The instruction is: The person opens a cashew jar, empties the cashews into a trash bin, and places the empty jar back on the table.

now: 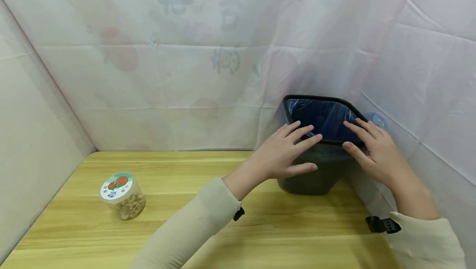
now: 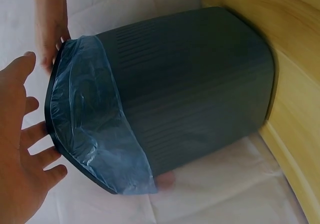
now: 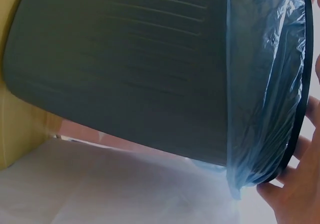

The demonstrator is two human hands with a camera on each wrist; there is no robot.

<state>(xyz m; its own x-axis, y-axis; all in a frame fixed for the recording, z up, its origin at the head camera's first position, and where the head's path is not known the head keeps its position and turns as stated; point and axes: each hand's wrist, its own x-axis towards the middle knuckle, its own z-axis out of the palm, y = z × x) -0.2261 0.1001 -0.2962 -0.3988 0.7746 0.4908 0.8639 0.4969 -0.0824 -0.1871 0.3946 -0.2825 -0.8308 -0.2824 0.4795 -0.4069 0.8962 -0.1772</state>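
Observation:
A dark grey trash bin [image 1: 314, 180] with a black rim stands upright on the table, lined with a thin blue plastic bag [image 2: 95, 114] folded down over its outside. My left hand [image 1: 280, 153] hovers at the bin's near left side, fingers spread and reaching over the rim. At the right side is my right hand [image 1: 379, 157], its fingers extended over the rim and the thumb apart. Both hands are at or very close to the rim; whether the fingertips touch it I cannot tell. Neither hand holds anything. Dark blue liner shows inside the bin.
A clear plastic jar [image 1: 130, 205] of cashews with a printed lid stands at the left of the wooden table [image 1: 178, 227]. White printed cloth [image 1: 186, 74] hangs behind the table, and a pale cloth wall [image 1: 439, 95] rises close to the bin's right.

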